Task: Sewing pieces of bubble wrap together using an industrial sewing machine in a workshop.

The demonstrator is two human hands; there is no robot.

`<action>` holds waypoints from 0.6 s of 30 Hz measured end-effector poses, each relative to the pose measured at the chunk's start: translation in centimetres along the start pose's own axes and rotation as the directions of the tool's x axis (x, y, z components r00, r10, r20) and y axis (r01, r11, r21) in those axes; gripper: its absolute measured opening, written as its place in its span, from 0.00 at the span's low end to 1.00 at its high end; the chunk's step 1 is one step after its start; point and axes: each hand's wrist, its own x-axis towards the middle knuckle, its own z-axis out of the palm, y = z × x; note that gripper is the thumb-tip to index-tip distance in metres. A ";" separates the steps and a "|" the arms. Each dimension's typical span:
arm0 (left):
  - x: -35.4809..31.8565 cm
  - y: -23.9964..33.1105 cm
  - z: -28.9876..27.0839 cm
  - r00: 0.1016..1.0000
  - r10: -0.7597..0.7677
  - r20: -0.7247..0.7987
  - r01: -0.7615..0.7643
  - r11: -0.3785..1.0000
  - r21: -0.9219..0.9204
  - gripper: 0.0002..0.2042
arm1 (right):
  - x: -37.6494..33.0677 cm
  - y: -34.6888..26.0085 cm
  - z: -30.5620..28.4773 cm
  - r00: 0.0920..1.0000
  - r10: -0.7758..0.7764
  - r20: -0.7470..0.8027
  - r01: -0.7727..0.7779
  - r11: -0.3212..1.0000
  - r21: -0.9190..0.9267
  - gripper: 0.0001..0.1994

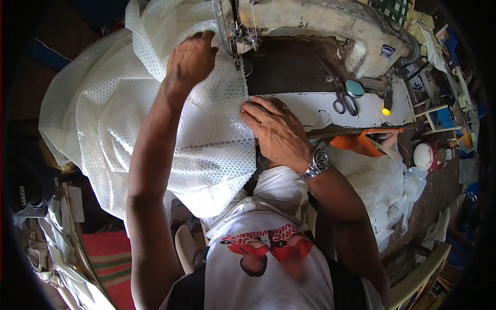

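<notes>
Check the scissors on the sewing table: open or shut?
Shut, as far as visible: the scissors lie flat on the table with handle loops side by side and blades together, untouched.

Under your left hand [190, 61] and right hand [276, 132] lies a translucent white plastic sheet [155, 113], embossed with a honeycomb of small bubbles and glossy where light catches it. The sewing machine [330, 26] on the far side is painted metal, chipped, worn and matt. The table top [315, 111] shows a peeling white coating over dark wood. Your wristwatch [318, 163] is polished metal. The scissors [346, 103] at right have shiny steel loops.
</notes>
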 end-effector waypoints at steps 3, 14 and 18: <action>3.8 -2.7 3.0 0.982 0.130 0.134 -0.077 0.936 -0.344 0.16 | 0.5 0.8 -0.3 0.997 -0.005 0.074 -0.002 0.995 0.097 0.19; 1.4 -3.3 5.6 0.959 0.276 0.066 -0.250 0.931 -0.266 0.15 | 0.7 1.6 -0.9 0.981 -0.067 0.184 0.027 0.977 0.212 0.23; 0.8 -3.2 5.9 0.961 0.275 0.007 -0.275 0.961 -0.025 0.15 | 0.7 1.2 -1.4 0.978 -0.030 0.208 0.000 0.990 0.140 0.24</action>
